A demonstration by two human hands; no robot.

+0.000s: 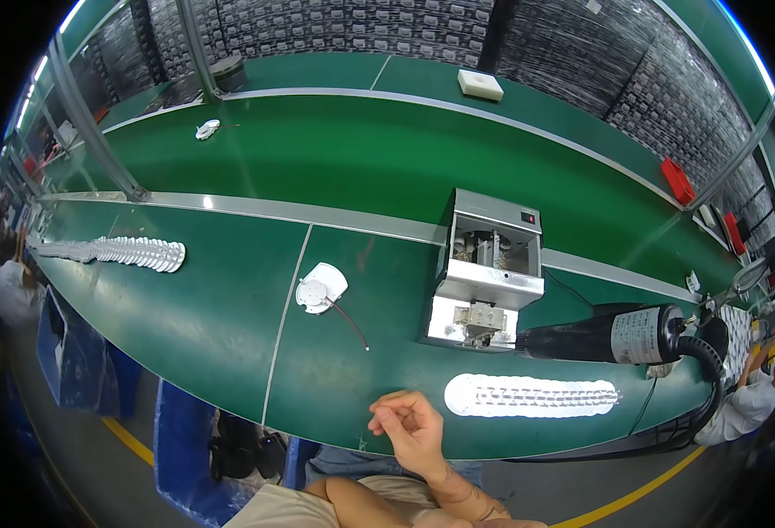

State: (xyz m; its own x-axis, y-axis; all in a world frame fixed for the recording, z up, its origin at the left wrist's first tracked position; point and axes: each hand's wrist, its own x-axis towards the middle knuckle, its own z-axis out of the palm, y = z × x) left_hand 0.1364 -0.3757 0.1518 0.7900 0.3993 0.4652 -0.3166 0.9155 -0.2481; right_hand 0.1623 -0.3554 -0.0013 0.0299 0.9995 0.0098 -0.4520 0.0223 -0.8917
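My right hand [412, 429] hovers over the near edge of the green table, its fingers loosely bent and a little apart, with nothing visible in them. My left forearm [357, 503] lies across my body at the lower edge, and its hand is hidden. To the right of my right hand, a long row of overlapping white round parts [528, 396] lies on the table. Farther off, a single white part with a round housing and a thin dark red wire [313, 293] rests by itself. A metal bench machine [486, 273] stands behind the row.
A black cylindrical tool with a hose [594, 339] sits beside the machine. Another stack of white parts [141, 253] lies at the left. A green lower strip behind carries a small white part [207, 129]. Blue bins [181, 453] stand below the table edge. Co-workers [748, 405] are at the sides.
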